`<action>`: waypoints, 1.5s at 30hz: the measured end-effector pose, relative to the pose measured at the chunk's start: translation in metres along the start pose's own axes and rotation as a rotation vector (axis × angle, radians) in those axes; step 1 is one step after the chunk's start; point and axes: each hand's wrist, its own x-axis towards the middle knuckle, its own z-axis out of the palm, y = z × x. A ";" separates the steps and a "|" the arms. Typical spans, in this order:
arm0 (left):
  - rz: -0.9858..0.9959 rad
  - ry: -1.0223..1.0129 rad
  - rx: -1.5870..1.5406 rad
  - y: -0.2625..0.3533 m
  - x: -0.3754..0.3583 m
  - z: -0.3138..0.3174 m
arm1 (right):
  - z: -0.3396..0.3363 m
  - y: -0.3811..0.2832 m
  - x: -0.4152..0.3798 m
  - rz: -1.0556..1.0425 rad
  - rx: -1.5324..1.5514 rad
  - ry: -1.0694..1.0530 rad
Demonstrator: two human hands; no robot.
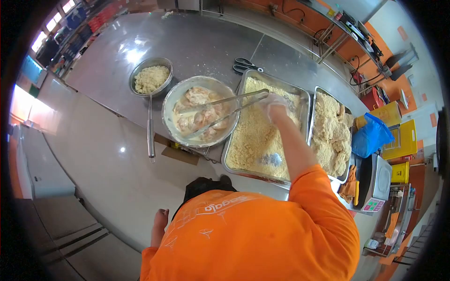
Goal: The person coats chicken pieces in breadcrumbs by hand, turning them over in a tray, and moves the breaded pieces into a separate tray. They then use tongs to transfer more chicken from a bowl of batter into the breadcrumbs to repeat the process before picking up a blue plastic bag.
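Observation:
My right hand (276, 107), in a clear plastic glove, is closed around the joined end of long metal tongs (234, 98). The tongs' arms are spread and reach left into a bowl (167, 114) of raw meat pieces (199, 96) in a pale wet batter. Beneath my right hand lies a metal tray (305, 112) filled with yellowish crumbs (251, 140); a bluish patch shows near its front. Low beside my body hangs my left hand (161, 218), away from the table; its fingers are too foreshortened to read.
A handled strainer (150, 133) with crumbs in it sits left of the bowl. Behind the crumb tray lie black-handled scissors (246, 64). Further right are a tray of crumb-coated pieces (332, 136), a blue bag (371, 136) and a scale (377, 180) on the steel table (201, 42).

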 end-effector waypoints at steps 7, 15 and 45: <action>0.041 0.070 -0.179 0.035 0.017 -0.018 | 0.058 -0.022 -0.017 -0.108 -0.093 0.026; -0.050 -0.053 -0.153 0.021 0.022 0.006 | 0.000 -0.039 -0.033 -0.157 -0.458 -0.303; 0.132 -0.055 0.025 -0.007 0.062 0.014 | 0.091 0.015 -0.087 -0.562 0.422 0.152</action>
